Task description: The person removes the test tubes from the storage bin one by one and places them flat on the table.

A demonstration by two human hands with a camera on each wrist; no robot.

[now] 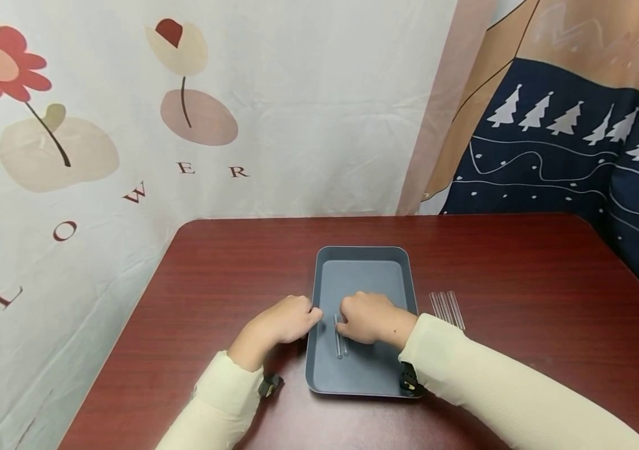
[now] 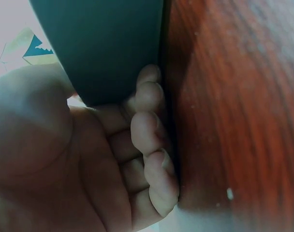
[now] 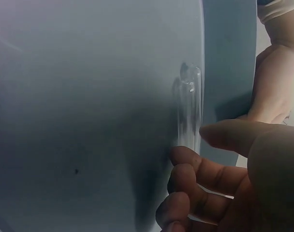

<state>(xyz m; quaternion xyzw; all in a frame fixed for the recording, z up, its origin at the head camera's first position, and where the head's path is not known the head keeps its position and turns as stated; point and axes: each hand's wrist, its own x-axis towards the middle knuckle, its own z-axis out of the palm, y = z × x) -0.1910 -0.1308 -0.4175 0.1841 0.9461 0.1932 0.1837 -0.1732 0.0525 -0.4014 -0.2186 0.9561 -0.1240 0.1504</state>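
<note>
In the head view, a grey rectangular tray (image 1: 378,375) lies on the table. My left hand (image 1: 286,320) holds its left side, with the thumb at the rim; the left wrist view shows curled fingers (image 2: 149,130) against the tray's outer wall. My right hand (image 1: 370,317) is inside the tray, its thumb and forefinger pinching a clear test tube (image 3: 190,116). A second clear tube (image 1: 338,344) lies right beside it, lengthwise near the left wall. The fingers hide the other ends of both tubes.
Several more clear tubes (image 1: 443,306) lie side by side on the dark red table (image 1: 229,269), just right of the tray and close to the right sleeve. A printed curtain (image 1: 308,125) hangs behind the table's back edge.
</note>
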